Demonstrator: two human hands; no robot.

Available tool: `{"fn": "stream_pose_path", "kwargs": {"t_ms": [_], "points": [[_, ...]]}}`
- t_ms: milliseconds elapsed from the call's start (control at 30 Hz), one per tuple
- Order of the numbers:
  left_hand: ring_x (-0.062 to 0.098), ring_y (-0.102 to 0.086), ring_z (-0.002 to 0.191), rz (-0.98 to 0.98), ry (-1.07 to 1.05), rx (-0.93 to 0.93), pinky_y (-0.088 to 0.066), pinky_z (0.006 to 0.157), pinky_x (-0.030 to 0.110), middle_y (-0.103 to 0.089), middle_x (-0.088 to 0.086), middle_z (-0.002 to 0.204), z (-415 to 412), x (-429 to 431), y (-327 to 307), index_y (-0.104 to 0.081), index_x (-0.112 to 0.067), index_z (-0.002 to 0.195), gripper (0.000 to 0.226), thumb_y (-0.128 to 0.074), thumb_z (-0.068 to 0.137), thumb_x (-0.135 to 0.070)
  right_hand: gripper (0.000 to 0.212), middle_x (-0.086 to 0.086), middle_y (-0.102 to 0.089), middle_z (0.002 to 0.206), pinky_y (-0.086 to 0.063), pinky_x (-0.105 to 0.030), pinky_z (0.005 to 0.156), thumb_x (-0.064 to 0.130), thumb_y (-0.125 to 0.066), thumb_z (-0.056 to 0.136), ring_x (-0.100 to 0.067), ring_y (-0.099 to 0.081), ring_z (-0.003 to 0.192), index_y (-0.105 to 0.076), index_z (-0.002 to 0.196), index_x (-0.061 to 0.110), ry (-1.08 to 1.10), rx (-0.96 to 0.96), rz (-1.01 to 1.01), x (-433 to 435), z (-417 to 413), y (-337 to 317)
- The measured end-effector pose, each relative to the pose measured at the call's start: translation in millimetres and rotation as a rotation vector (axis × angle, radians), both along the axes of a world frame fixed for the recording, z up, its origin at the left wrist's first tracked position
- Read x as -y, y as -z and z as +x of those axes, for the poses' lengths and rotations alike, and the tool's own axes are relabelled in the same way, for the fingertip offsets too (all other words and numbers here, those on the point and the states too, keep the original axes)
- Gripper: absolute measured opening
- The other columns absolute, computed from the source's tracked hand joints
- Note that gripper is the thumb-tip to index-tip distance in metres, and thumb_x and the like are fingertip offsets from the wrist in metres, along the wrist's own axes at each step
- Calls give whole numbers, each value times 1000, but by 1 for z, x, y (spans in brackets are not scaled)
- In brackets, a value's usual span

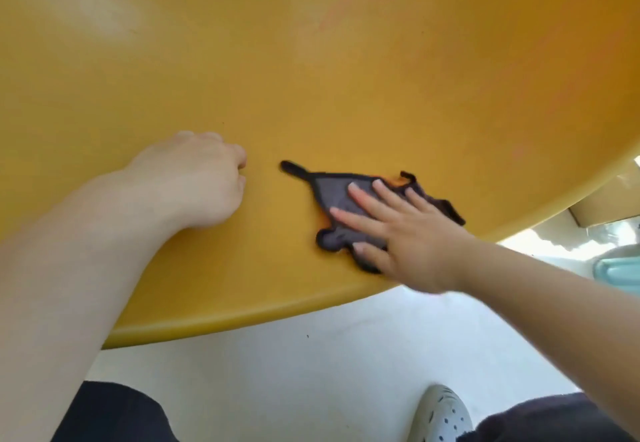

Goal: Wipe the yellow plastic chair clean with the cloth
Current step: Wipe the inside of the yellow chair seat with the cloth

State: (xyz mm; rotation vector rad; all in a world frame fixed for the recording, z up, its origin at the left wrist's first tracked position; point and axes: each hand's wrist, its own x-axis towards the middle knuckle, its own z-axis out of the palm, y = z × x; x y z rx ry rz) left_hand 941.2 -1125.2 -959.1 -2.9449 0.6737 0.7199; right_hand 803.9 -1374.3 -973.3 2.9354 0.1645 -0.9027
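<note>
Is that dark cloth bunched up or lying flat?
Mostly flat: the cloth lies spread against the yellow chair under the right hand's open fingers, edges slightly rumpled.

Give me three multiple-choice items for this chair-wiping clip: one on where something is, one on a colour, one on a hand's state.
1. Where does the cloth lie?
A. On the floor
B. On the yellow chair, near its front edge
C. Over the person's knee

2. What colour is the cloth?
A. Dark grey with a black border
B. White
C. Bright red

3. How is the left hand held?
A. Flat with spread fingers
B. Gripping the cloth
C. Closed into a loose fist, resting on the chair

Answers: 1 B, the cloth sits on the yellow surface under the right hand. 2 A, grey fabric edged in black shows between the fingers. 3 C, the left hand is curled shut beside the cloth, not touching it.
</note>
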Motion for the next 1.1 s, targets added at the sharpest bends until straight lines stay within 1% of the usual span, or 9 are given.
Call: {"fn": "stream_pose_path", "kwargs": {"t_ms": [100,167,300,433,600,700,933,1033,1100], "points": [[33,-40,133,13,50,5,-40,103,43,-44,2,147,-5,-2,1,-48,-32,140,39,-35,103,-28,70,5,24,168,3,-58,124,77,-2,91,-29,19,155,19,152,53,336,-7,-291,65,51,0],[33,-41,131,20,63,-5,-42,105,46,-43,1,147,-4,-2,4,-47,-32,141,41,-36,102,-24,73,-2,27,167,5,-64,121,71,-11,98,-36,23,153,20,157,40,454,-18,-308,61,69,8],[33,-41,129,42,110,-10,-43,106,49,-42,0,147,-3,1,10,-45,-32,142,43,-38,100,-24,77,-4,24,168,4,-61,122,62,-21,103,-38,21,153,16,160,26,252,22,-79,-30,35,21],[32,-35,135,110,110,-87,-40,110,49,-34,-3,154,-5,3,15,-37,-37,148,51,-39,99,-22,68,9,24,167,7,-49,124,65,2,95,-23,23,153,19,156,41,-26,-19,105,-54,-15,4],[34,-27,144,113,86,-120,-35,115,50,-23,-4,162,-8,3,13,-33,-37,152,54,-38,101,-21,60,6,21,169,2,-59,123,61,-10,103,-28,16,156,16,155,48,319,47,-251,49,63,12],[34,-26,145,111,75,-123,-34,116,50,-22,-3,163,-9,2,12,-30,-37,153,53,-36,102,-23,68,1,29,166,7,-64,121,63,-13,103,-34,25,152,19,158,38,489,5,-215,36,85,23],[42,-26,144,233,124,-143,-32,117,47,-18,5,163,-13,22,13,-25,-35,156,58,-42,103,-24,68,6,25,167,9,-54,124,64,-10,102,-27,24,153,15,159,37,-21,-26,126,-75,-15,7],[44,-18,148,233,100,-177,-28,119,48,-3,4,168,-12,23,12,-17,-36,159,60,-36,104,-23,68,11,18,168,3,-53,124,70,6,90,-25,13,156,14,155,51,11,64,-24,-13,5,12],[44,-17,149,225,99,-178,-28,119,50,-2,2,169,-12,19,12,-17,-38,158,60,-36,103,-21,62,7,18,169,2,-58,124,67,-4,98,-29,13,156,12,156,50,224,78,-207,42,44,11]]}}
